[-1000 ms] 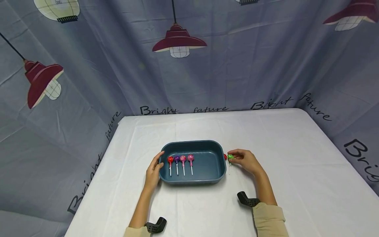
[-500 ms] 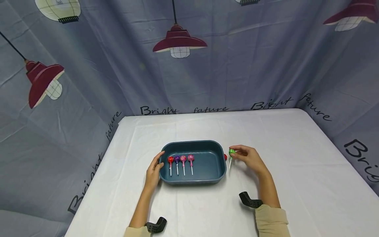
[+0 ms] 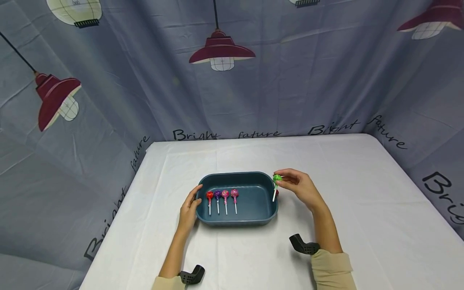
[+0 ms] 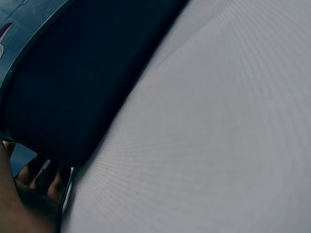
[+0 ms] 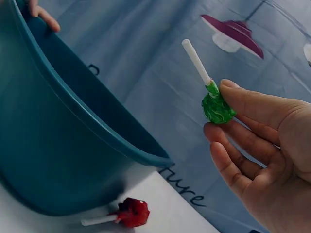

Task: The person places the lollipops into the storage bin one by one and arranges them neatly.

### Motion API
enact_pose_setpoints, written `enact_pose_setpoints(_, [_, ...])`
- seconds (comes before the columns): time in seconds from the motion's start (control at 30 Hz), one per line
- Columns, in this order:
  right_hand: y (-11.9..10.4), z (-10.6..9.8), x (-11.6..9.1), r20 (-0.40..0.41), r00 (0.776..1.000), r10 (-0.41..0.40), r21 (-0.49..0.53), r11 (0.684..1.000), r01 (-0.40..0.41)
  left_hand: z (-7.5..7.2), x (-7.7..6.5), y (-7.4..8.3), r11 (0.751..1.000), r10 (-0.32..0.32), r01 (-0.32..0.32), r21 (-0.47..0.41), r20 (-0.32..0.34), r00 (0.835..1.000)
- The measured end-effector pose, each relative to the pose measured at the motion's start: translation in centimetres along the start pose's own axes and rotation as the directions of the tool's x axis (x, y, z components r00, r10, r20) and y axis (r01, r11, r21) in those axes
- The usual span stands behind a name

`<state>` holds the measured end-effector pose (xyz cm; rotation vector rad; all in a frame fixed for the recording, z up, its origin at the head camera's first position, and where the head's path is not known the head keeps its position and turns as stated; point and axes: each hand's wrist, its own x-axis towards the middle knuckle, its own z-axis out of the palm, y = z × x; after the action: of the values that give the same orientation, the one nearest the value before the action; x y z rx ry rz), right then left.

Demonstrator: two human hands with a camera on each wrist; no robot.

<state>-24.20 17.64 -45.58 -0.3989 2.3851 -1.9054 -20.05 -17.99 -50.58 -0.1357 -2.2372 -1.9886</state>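
Observation:
A blue-green tray (image 3: 253, 203) stands on the white cloth. My left hand (image 3: 187, 211) holds its left end, with fingertips over the rim. My right hand (image 3: 301, 190) pinches a green-wrapped lollipop (image 5: 217, 107) by its candy head, raised at the tray's right rim. Its white stick points down toward the tray in the head view. Inside the tray, towards the left, lie a red lollipop (image 3: 210, 195), a purple lollipop (image 3: 218, 195) and two pink lollipops, one pink lollipop (image 3: 225, 194) left of the other pink lollipop (image 3: 235, 193), sticks toward me.
Another red lollipop (image 5: 134, 212) lies on the table against the tray's outer right side, mostly hidden in the head view. White cloth (image 3: 326, 161) covers the table. A grey curtain (image 3: 290, 92) printed with lamps hangs behind and at the sides.
My right hand has lifted the green lollipop off the table and carried it up and left to the tray's rim. The left hand and the tray stay put.

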Motion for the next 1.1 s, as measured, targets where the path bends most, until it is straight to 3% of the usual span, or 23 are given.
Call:
enact_pose_setpoints(0.3, [-0.2,1.7,1.0,0.062,0.998,-0.025,0.021,1.000,0.023,0.0,0.1,0.0,1.000,-0.013,0.013,0.000,-0.008,1.000])
enact_pose_setpoints(0.5, [-0.6,3.2,1.8,0.103,0.994,-0.036,-0.018,0.999,0.038,0.0,0.1,0.2,1.000,-0.027,0.027,0.007,-0.004,1.000])
enact_pose_setpoints(0.73, [-2.5,5.2,2.1,0.146,0.987,-0.069,-0.012,0.997,0.072,0.0,0.0,0.3,1.000,-0.026,0.026,0.001,-0.003,1.000])
enact_pose_setpoints(1.1, [0.0,7.9,3.9,0.149,0.986,-0.081,-0.138,0.985,0.101,-0.1,0.1,0.2,1.000,-0.019,0.020,0.022,-0.002,1.000])
